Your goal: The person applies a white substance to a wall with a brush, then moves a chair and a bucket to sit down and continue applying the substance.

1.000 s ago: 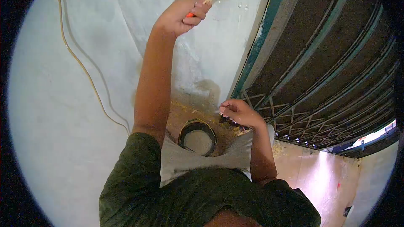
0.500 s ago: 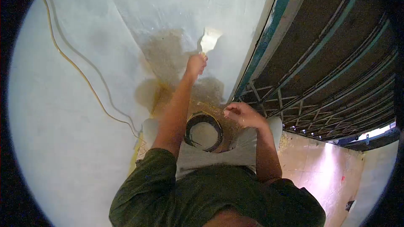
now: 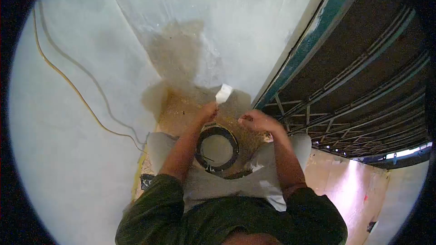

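Observation:
My left hand point(image 3: 209, 111) is wrapped round the handle of a scraper point(image 3: 224, 94), whose wide pale blade points up and away from me. Close in front of my body, between my knees, a dark round bucket point(image 3: 204, 137) holds a pale grey mix. Just above and to the right of the bucket is my right hand point(image 3: 257, 121), its fingers curled in; whether something small is between them is too blurred to tell. Beyond the scraper rises a pale wall point(image 3: 254, 27) with greyish smears and shadows.
A yellowish cable point(image 3: 75, 90) hangs along the wall on the left. On the right stands a dark folding metal gate point(image 3: 359, 77) beside a green frame point(image 3: 309, 41). Light-brown flooring point(image 3: 327, 172) lies at the lower right.
My left hand has come down and back with the scraper, from the wall to just above the bucket. My right hand has shifted slightly, its fingers more curled. The view has tilted a little.

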Tool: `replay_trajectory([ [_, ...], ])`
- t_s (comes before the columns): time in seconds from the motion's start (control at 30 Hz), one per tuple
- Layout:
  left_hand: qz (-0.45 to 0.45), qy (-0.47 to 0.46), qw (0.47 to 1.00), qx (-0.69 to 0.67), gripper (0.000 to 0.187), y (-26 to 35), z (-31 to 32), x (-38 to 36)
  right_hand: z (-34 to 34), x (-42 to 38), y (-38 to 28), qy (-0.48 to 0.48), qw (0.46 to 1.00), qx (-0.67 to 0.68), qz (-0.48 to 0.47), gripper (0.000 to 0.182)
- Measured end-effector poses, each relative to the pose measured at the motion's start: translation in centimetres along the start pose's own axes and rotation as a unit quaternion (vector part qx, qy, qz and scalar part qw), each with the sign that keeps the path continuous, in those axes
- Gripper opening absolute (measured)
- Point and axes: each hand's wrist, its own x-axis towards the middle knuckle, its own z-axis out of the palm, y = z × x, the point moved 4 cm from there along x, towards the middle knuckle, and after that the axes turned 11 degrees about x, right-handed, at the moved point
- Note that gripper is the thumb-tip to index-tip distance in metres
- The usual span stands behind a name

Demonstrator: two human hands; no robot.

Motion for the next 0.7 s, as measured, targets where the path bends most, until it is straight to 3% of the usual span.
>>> replay_trajectory([
  [0.1,0.015,-0.013,1.0,-0.002,0.036,-0.6,-0.5,3.1,-0.2,3.1,3.5,-0.093,0.994,-0.05,-0.01,0.039],
  [0.2,0.027,-0.046,0.999,0.0,0.033,-2.4,-0.3,7.4,0.4,5.2,7.9,-0.12,0.989,-0.073,0.044,0.034],
  [0.33,0.025,-0.091,0.996,0.009,0.03,-3.5,0.5,9.9,1.3,6.1,10.1,-0.135,0.985,-0.102,0.024,0.031],
  [0.4,0.261,-0.016,0.942,0.209,0.025,2.2,-0.5,5.3,1.7,6.4,11.4,-0.188,0.972,-0.11,0.088,0.031],
  [0.43,0.26,-0.02,0.942,0.21,0.025,3.8,1.5,1.2,1.7,6.4,12.0,-0.187,0.972,-0.106,0.091,0.031],
  [0.5,0.09,0.073,0.984,0.134,0.024,8.8,2.0,-6.3,1.7,6.6,12.4,-0.165,0.964,-0.207,0.028,0.036],
  [0.53,0.087,0.07,0.984,0.136,0.024,9.3,2.3,-7.7,1.7,5.9,11.2,-0.166,0.965,-0.203,0.031,0.036],
  [0.6,0.153,0.069,0.985,-0.044,0.027,10.0,2.1,-9.7,1.1,4.1,7.8,-0.163,0.976,-0.128,0.072,0.039],
  [0.63,0.148,0.068,0.986,-0.042,0.027,10.4,2.1,-10.9,1.1,4.1,7.8,-0.164,0.976,-0.123,0.073,0.039],
  [0.7,0.167,0.009,0.97,-0.178,0.027,11.2,2.5,-12.6,0.9,4.1,8.3,-0.178,0.964,-0.18,0.084,0.043],
])
